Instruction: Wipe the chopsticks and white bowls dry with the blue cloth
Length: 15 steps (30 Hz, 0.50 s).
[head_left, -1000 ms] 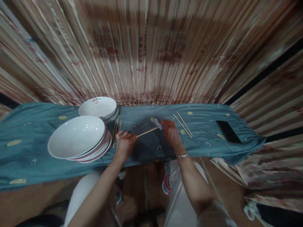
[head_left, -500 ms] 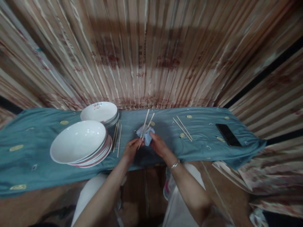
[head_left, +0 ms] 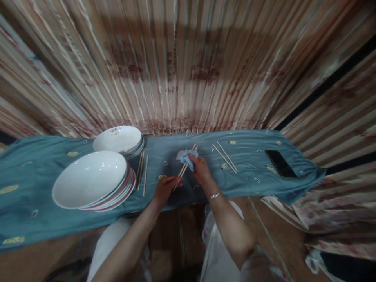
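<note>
The left grip (head_left: 165, 188) is aptly pinching chopsticks (head_left: 183, 170), likely light and stiff, toward their near ends; beyond, the right grip (head_left: 202, 171) is clasping cloth (head_left: 185, 156) against them.

Single head-worn view, forward and steeply down across the cloth-covered table (head_left: 248, 160) toward the curtain (head_left: 188, 78).

Left hand (head_left: 165, 190): pinching two chopsticks (head_left: 183, 169) near their lower ends.
Right hand (head_left: 200, 169): holding a pale blue cloth (head_left: 187, 157) against them.
Loose pair (head_left: 224, 158): lying right of the hands.
Bowls (head_left: 91, 179): standing in two stacks at left, more sticks (head_left: 145, 175) lying alongside.
Phone (head_left: 280, 163): resting on tablecloth (head_left: 249, 150), far right.
</note>
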### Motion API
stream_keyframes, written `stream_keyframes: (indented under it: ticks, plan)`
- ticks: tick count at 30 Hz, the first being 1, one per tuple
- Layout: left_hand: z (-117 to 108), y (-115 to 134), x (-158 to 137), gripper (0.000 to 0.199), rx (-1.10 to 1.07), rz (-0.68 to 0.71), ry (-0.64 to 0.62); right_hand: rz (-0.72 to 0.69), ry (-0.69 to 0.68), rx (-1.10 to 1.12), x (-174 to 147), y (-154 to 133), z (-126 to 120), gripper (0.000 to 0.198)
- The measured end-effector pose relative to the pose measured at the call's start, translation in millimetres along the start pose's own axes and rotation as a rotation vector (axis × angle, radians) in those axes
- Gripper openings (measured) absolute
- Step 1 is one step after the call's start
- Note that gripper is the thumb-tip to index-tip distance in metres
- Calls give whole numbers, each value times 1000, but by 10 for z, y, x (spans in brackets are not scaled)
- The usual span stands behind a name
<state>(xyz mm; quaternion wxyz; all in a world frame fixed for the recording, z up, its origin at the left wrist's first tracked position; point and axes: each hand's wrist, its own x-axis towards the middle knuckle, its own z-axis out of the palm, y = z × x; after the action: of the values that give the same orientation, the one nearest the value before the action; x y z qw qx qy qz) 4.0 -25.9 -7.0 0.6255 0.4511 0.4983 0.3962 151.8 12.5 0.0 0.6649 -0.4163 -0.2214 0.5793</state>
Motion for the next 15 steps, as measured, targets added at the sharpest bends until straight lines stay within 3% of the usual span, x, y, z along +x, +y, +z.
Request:
stream_keyframes:
  ticks: [6, 15]
  plan:
    - [-4, -6, -24, 41, 15, -19, -10, -30, 104, 12, 119, -136, -168, 16]
    - [-5, 32, -34, 39, 72, 18, -5, 55, -31, -26, -87, 36, -44, 23]
